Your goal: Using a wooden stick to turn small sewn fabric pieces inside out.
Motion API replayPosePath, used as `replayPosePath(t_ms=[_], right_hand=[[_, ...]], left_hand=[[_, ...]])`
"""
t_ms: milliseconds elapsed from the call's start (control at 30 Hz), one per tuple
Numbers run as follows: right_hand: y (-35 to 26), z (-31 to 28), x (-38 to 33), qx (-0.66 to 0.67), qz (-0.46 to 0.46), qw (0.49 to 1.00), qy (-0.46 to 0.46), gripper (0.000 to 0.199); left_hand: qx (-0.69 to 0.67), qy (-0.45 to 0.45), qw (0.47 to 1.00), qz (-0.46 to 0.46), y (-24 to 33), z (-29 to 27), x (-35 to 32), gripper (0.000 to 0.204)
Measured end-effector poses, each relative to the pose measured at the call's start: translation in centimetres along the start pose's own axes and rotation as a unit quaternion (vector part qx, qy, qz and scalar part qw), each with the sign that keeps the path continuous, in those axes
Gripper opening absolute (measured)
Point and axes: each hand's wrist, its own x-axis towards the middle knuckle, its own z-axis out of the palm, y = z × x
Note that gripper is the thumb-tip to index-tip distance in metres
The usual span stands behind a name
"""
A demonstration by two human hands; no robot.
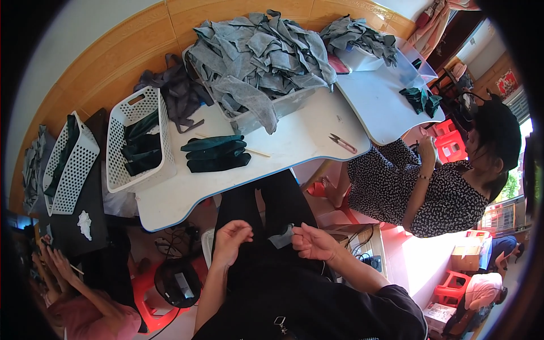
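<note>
Over my lap, my left hand (232, 240) is closed, fingertips pinched together; anything between them is too small to make out. My right hand (314, 242) is also closed, on a small grey piece of cloth (280, 238) that hangs down from its fingers toward my dark trousers. Ahead of me, several dark green velvety pieces (216, 153) lie stacked on the white table (294, 141), with a thin wooden stick (258, 152) partly beneath them. Thread snips (343, 143) rest near the table's right edge.
Grey cloth pieces (260, 51) overfill a clear bin at the back. White perforated baskets (115, 170) with green pieces stand left. A co-worker in a patterned dress (442, 198) sits right; another person's hands (59, 269) show at lower left. Red stools (449, 140) stand at right.
</note>
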Motion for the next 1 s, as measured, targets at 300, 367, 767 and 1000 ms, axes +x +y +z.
replayPosePath(t_ms=[300, 367, 767, 1000], right_hand=[[0.9, 3.7, 4.3, 0.0, 0.01, 0.998, -0.067, 0.054], [0.4, 3.9, 4.4, 0.001, 0.026, 0.998, -0.061, 0.055], [2.4, 8.2, 5.1, -0.368, -0.091, 0.914, 0.141, 0.097], [1.5, 14.0, 9.4, -0.387, -0.211, 0.89, 0.119, 0.023]], left_hand=[[0.375, -0.099, 0.92, 0.063, 0.7, 3.0, -1.1, 0.035], [0.363, -0.109, 0.923, 0.063, 1.3, 2.9, -1.6, 0.04], [-0.022, 0.07, 0.989, 0.132, 5.6, -3.0, -1.5, 0.042], [0.06, 0.103, 0.977, 0.176, 7.0, -4.7, -3.6, 0.045]])
